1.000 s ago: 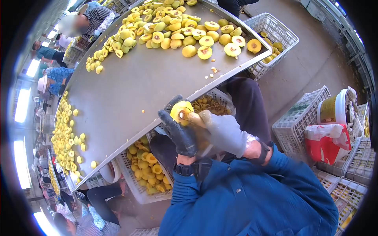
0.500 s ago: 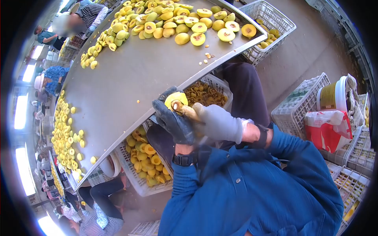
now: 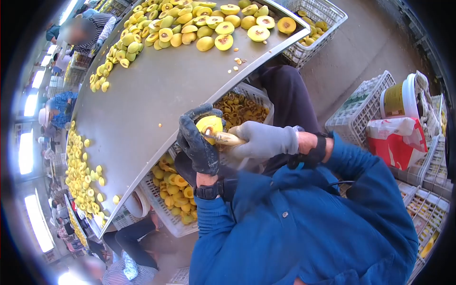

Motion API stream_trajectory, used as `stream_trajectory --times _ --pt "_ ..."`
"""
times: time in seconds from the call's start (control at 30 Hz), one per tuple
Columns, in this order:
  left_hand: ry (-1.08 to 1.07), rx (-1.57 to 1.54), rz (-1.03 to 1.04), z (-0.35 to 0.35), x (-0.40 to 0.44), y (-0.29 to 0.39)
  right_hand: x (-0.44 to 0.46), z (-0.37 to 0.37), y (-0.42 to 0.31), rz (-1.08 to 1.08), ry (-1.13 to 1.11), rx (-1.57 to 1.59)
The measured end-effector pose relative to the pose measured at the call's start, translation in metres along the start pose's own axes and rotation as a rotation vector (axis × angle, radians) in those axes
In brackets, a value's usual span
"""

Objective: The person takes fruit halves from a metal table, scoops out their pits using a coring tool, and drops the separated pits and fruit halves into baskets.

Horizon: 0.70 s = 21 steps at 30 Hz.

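Note:
My left hand point(image 3: 197, 142), in a dark, stained glove, is closed round a yellow fruit half point(image 3: 209, 127) with its cut face up. In a grey glove, my right hand point(image 3: 264, 140) grips the light handle of a pitting tool point(image 3: 230, 138). The tool's metal tip meets the cut face of the fruit. Both hands are just off the edge of the metal table point(image 3: 142, 109), above a crate of brown-yellow scraps point(image 3: 242, 110). A crate of hollowed fruit halves point(image 3: 176, 192) sits lower left of them.
Fruit halves point(image 3: 190, 26) are heaped at the table's far side, and more point(image 3: 80, 171) lie at its left end. At right are a crate point(image 3: 358, 107), a bucket point(image 3: 396, 99) and a red-white bag point(image 3: 396, 140). Co-workers point(image 3: 92, 31) sit along the left.
The view has shifted, so the table and crates appear higher and further left. My right hand has turned, and the tool now lies more level against the fruit. Both hands keep their holds.

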<state>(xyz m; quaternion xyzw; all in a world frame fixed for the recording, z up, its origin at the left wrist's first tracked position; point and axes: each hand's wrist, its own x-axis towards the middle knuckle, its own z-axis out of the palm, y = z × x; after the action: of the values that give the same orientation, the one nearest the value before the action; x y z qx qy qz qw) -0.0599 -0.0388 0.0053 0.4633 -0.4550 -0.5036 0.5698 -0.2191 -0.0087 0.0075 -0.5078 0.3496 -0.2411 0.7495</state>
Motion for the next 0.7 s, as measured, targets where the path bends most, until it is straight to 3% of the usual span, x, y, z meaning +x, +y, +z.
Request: stream_trajectory --times 0.07,0.1,0.23,0.33,0.43,0.5,0.57,0.6,0.67,0.7 --pt "0.002 -0.036 0.030 0.002 -0.002 0.003 0.006 0.001 0.005 -0.102 0.064 -0.199" --pt "0.004 -0.068 0.032 0.003 -0.002 0.006 0.004 0.002 0.001 0.033 -0.014 -0.032" --pt "-0.054 -0.171 0.140 0.009 -0.001 0.011 -0.008 0.004 -0.019 0.077 -0.166 0.299" --pt "-0.124 -0.257 0.175 0.007 0.002 0.004 0.003 0.000 -0.006 0.025 -0.125 0.002" --pt "-0.231 -0.355 0.222 0.005 0.006 -0.004 0.005 -0.006 -0.010 0.129 -0.253 0.082" --pt "-0.352 -0.401 0.255 0.002 0.008 -0.005 0.015 -0.001 0.013 -0.106 -0.286 0.155" --pt "-0.317 -0.391 0.150 0.001 0.005 0.003 0.024 0.003 0.028 -0.134 -0.300 0.249" --pt "-0.297 -0.387 0.107 0.001 0.004 0.007 0.029 0.001 0.029 -0.048 -0.294 0.295" --pt "0.202 -0.122 0.185 -0.013 -0.009 -0.033 0.036 0.003 0.022 0.011 -0.242 0.300" --pt "0.250 -0.113 0.152 -0.014 -0.016 -0.035 0.036 0.009 0.015 -0.016 -0.198 0.264"
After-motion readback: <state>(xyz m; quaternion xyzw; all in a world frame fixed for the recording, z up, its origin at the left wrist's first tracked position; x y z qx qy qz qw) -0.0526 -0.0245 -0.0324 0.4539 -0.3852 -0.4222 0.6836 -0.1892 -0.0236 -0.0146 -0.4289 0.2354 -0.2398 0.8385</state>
